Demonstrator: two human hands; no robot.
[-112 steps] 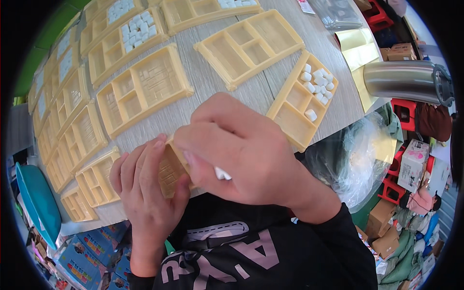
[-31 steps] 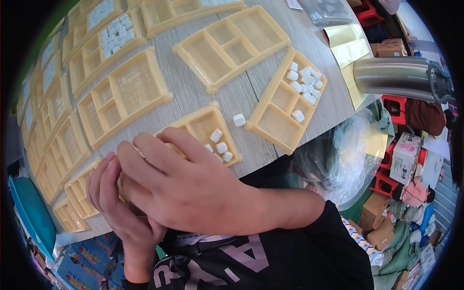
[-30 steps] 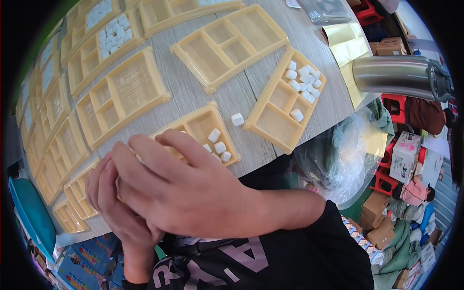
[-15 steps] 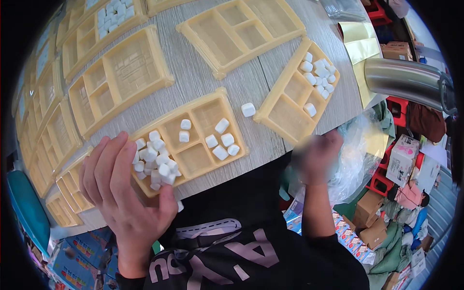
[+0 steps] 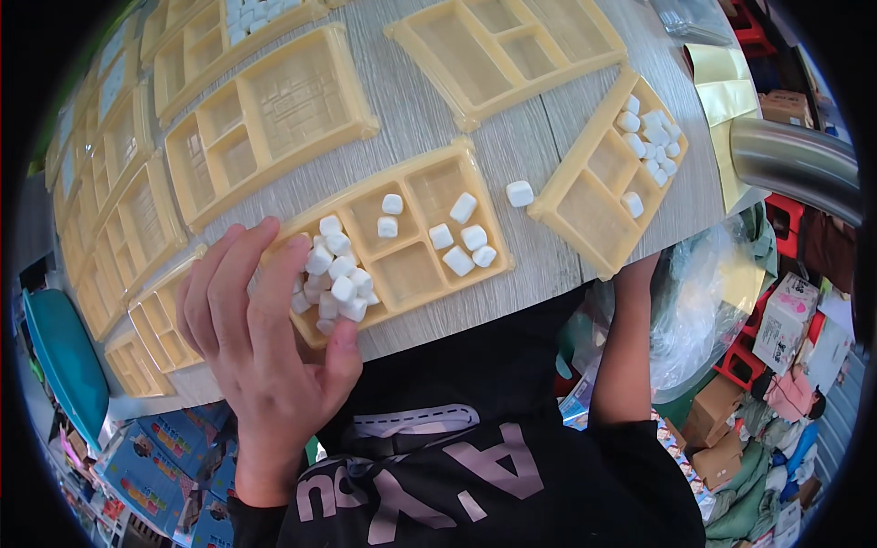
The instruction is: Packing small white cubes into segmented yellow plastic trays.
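Observation:
My left hand (image 5: 260,333) is at the left end of a cream compartment tray (image 5: 397,297), fingers spread and curved around a heap of white marshmallows (image 5: 331,265). Its thumb rests near the tray's front edge, and no marshmallow is visibly gripped. Inside the same tray, a few marshmallows (image 5: 463,237) lie in the right compartments and two (image 5: 390,216) in an upper middle one. My right hand (image 5: 637,271) is mostly out of sight beneath the table's front edge, below a second, tilted tray (image 5: 571,224). Its fingers are hidden.
One loose marshmallow (image 5: 519,193) lies between the two trays. Farther back are trays without marshmallows (image 5: 301,91), with more trays stacked at left. A metal cylinder (image 5: 795,164) and yellow sheet (image 5: 722,87) are at right. Clear plastic (image 5: 676,320) hangs below the table edge.
My right hand has moved from in front of the table edge to under it. The left hand keeps its spread pose at the marshmallow heap. The whole view has shifted.

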